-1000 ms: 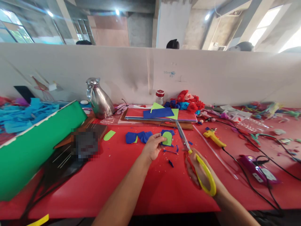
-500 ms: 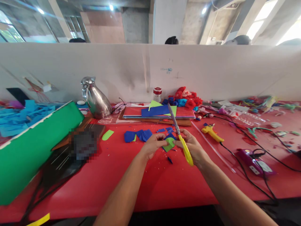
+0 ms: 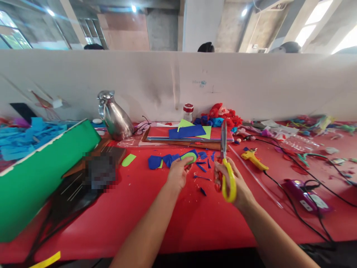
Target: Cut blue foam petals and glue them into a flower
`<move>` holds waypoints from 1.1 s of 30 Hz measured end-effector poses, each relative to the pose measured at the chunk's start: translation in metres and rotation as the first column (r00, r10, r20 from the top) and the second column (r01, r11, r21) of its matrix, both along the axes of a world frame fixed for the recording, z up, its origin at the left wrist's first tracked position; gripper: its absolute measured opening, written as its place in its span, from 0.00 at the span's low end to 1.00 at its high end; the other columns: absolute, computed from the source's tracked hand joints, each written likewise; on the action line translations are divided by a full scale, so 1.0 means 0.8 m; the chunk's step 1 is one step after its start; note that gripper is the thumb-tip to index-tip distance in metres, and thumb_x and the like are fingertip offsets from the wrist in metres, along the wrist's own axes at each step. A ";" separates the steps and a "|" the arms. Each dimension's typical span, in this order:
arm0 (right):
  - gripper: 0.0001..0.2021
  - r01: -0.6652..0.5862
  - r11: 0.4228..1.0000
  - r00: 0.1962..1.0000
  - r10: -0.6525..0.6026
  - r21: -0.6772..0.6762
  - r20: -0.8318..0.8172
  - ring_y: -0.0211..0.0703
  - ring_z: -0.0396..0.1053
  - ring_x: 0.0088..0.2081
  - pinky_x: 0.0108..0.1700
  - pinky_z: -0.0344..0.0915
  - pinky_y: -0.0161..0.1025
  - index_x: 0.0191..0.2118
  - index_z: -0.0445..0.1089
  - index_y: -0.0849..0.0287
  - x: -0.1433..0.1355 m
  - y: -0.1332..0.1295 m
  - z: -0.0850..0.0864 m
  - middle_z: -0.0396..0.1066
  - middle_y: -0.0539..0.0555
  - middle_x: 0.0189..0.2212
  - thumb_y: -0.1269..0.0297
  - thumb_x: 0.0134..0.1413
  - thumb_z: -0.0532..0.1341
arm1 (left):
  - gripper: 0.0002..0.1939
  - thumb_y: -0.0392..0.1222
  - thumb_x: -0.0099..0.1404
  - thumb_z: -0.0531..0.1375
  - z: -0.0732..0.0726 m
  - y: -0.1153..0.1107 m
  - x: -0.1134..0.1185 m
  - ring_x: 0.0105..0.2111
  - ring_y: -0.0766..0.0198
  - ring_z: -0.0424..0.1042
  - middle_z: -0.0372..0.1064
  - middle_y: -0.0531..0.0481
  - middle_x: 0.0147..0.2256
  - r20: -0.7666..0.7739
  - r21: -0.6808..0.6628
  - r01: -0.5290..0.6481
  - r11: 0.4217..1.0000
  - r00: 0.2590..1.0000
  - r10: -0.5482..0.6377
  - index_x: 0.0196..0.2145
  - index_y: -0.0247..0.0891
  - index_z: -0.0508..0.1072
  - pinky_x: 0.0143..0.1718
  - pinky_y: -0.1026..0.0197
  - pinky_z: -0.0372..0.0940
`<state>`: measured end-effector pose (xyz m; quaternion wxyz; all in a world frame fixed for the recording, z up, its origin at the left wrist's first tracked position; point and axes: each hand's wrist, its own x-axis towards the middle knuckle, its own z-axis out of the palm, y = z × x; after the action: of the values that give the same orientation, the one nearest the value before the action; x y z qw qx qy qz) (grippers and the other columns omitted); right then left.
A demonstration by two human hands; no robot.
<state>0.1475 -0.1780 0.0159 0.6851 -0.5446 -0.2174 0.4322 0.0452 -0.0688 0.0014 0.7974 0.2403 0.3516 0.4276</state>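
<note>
Okay, going left to right from where I'm standing: green panel with a ragged white edge (image 3: 52,167), shiny steel jug (image 3: 115,119), then a flat lime-green round-ended cutout (image 3: 128,160) on the red tabletop (image 3: 111,212). Wavy dark-blue pieces (image 3: 154,162) come next, just beside the left hand (image 3: 176,175). That hand is nearly closed, thumb over fingers, pinching a lime-green rounded cutout (image 3: 191,155) laid on a dark-blue thin sheet (image 3: 194,151), just above the table. Blue slivers (image 3: 201,168) lie between the hands. Right hand (image 3: 241,190) is curled round yellow-handled metal scissors (image 3: 230,180), blades up; can't tell if they're parted. Yellow glue gun (image 3: 256,160) sits farther right. Handling guess: cutout light, a bit stiff; sheet softer, creases easily, layers may slip. Best hold: flat middle, thumb on top, edges free. Scissors rigid, heavier; grip by the loops.
</note>
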 end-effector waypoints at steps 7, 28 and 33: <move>0.22 -0.357 0.889 0.922 0.385 -0.285 0.045 0.36 0.66 0.25 0.26 0.63 0.33 0.41 0.66 0.54 -0.011 -0.055 -0.016 0.67 0.47 0.28 0.47 0.42 0.67 | 0.09 0.28 0.39 0.68 0.008 0.002 -0.008 0.29 0.67 0.72 0.73 0.54 0.23 0.076 -0.046 0.032 0.998 0.997 -0.028 0.19 0.35 0.72 0.41 0.60 0.67; 0.28 -0.355 0.918 0.915 0.380 -0.177 0.135 0.28 0.48 0.14 0.12 0.48 0.27 0.40 0.57 0.53 -0.021 -0.035 -0.052 0.55 0.40 0.19 0.33 0.44 0.56 | 0.05 0.28 0.45 0.66 0.007 -0.009 -0.001 0.29 0.65 0.75 0.75 0.51 0.23 0.095 -0.010 0.089 0.996 0.992 -0.087 0.22 0.33 0.75 0.43 0.61 0.68; 0.30 -0.313 0.931 0.935 0.337 -0.186 0.113 0.28 0.49 0.12 0.12 0.47 0.27 0.36 0.55 0.53 -0.029 -0.032 -0.045 0.53 0.39 0.17 0.31 0.39 0.58 | 0.04 0.28 0.46 0.65 0.006 -0.013 0.004 0.31 0.65 0.75 0.75 0.51 0.24 0.095 -0.028 0.059 0.998 0.994 -0.056 0.22 0.34 0.75 0.43 0.61 0.68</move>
<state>0.1241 -0.2036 -0.0200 0.5391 -0.5854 -0.3165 0.5163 0.0482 -0.0792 0.0061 0.8288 0.2175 0.3130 0.4096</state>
